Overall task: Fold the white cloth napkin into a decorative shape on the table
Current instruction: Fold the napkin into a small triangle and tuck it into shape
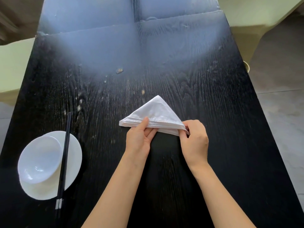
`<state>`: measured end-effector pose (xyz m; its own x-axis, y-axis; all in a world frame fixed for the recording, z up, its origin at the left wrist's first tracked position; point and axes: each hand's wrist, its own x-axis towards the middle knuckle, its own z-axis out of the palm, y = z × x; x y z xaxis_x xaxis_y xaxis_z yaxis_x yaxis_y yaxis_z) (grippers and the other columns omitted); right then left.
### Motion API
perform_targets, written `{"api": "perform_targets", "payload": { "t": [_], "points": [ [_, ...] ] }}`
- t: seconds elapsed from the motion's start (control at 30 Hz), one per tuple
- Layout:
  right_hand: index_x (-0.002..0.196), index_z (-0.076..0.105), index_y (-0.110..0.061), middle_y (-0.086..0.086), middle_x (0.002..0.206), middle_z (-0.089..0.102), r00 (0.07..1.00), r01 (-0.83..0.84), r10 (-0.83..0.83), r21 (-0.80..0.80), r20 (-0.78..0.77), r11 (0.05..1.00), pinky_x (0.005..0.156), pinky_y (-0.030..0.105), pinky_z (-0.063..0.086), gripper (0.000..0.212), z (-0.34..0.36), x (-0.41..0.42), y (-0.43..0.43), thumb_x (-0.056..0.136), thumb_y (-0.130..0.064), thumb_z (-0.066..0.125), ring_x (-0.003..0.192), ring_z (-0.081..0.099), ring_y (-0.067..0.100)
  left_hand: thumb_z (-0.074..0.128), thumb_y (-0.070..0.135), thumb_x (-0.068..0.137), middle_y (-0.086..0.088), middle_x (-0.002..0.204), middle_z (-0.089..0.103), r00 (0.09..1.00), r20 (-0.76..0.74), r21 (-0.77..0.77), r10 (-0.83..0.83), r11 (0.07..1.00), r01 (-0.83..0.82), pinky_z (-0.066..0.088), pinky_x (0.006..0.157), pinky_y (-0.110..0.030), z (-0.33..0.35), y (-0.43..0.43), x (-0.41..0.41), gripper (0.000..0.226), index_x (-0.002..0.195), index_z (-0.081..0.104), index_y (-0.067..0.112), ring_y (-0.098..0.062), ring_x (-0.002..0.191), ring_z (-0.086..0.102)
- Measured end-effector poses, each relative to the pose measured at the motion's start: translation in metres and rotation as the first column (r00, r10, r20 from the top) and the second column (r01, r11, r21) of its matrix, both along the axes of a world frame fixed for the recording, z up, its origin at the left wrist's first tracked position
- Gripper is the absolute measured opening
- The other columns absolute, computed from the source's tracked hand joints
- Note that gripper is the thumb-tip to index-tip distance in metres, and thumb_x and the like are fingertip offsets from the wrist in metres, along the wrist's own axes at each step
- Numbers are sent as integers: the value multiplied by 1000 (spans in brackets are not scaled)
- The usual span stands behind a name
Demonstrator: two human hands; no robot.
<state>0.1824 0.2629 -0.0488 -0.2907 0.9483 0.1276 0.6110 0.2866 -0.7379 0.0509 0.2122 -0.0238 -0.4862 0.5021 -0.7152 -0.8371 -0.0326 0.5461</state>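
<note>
The white cloth napkin (156, 112) lies on the black wooden table (213, 112), folded into a layered triangle whose point faces away from me. My left hand (139, 139) pinches the near folded edge around its middle, thumb on top and fingers under the layers. My right hand (194, 140) grips the napkin's right corner between thumb and fingers. The left corner rests free on the table.
At the near left stands a white plate (74, 153) with a white bowl (39, 159) on it, and a pair of black chopsticks (65, 153) laid across them. Pale chairs flank the table at both far sides. Small crumbs (119, 70) lie mid-table.
</note>
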Motion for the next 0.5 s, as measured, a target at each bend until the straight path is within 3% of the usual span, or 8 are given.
{"api": "perform_targets", "payload": {
  "t": [0.07, 0.17, 0.23, 0.33, 0.4, 0.47, 0.5],
  "points": [
    [103, 60, -10, 2, 89, 55, 998, -21, 23, -31, 57, 999, 70, 36, 48, 26, 6, 2, -1, 79, -9, 69, 81, 48, 18, 53, 4, 91, -9, 98, 68, 991, -131, -24, -28, 999, 25, 59, 74, -30, 3, -1, -1, 13, 101, 60, 9, -19, 90, 67],
    [126, 48, -12, 5, 111, 53, 962, -149, 122, 97, 243, 984, 85, 30, 34, 59, 17, 0, 2, 73, -22, 71, 96, 42, 20, 53, 8, 92, -3, 92, 67, 894, -429, -76, -128, 992, 105, 58, 75, -25, 18, 3, 3, 11, 92, 62, 14, -14, 90, 65],
    [119, 55, -15, 3, 107, 57, 945, -223, 188, 109, 266, 969, 81, 30, 35, 49, 23, -9, 9, 74, -25, 71, 94, 47, 21, 54, 9, 92, -6, 91, 67, 831, -516, -67, -208, 977, 202, 57, 77, -27, 29, 12, 7, 9, 95, 63, 7, -15, 91, 65],
    [88, 65, -9, 2, 80, 62, 989, -116, 121, -69, 86, 991, 64, 30, 41, 8, 25, -16, 26, 85, -16, 62, 74, 53, 19, 56, 7, 91, -10, 106, 66, 797, -511, -16, -323, 930, 367, 56, 86, -34, 37, 30, 4, 25, 116, 55, 9, -20, 102, 65],
    [77, 61, 1, 10, 67, 58, 998, -21, 4, -309, -56, 951, 58, 30, 36, 21, 26, -13, 40, 87, -17, 58, 64, 49, 17, 54, 2, 90, -9, 118, 60, 739, -560, -108, -375, 917, 384, 55, 88, -34, 32, 35, -8, 37, 126, 51, 11, -15, 100, 64],
    [84, 61, 6, 25, 78, 62, 961, -51, -103, -533, -255, 845, 64, 32, 41, 25, 28, -9, 49, 88, -18, 57, 68, 52, 18, 52, 0, 88, -3, 127, 52, 592, -640, -337, -490, 871, 357, 56, 78, -22, 21, 34, -22, 49, 133, 46, 15, -7, 87, 62],
    [90, 64, 3, 23, 87, 67, 931, -102, -144, -620, -335, 778, 68, 34, 47, 22, 31, -9, 50, 89, -17, 57, 74, 58, 18, 52, 0, 87, 0, 130, 49, 515, -647, -429, -563, 827, 364, 55, 71, -17, 16, 32, -28, 53, 137, 43, 18, -7, 82, 60]
  ]
}}
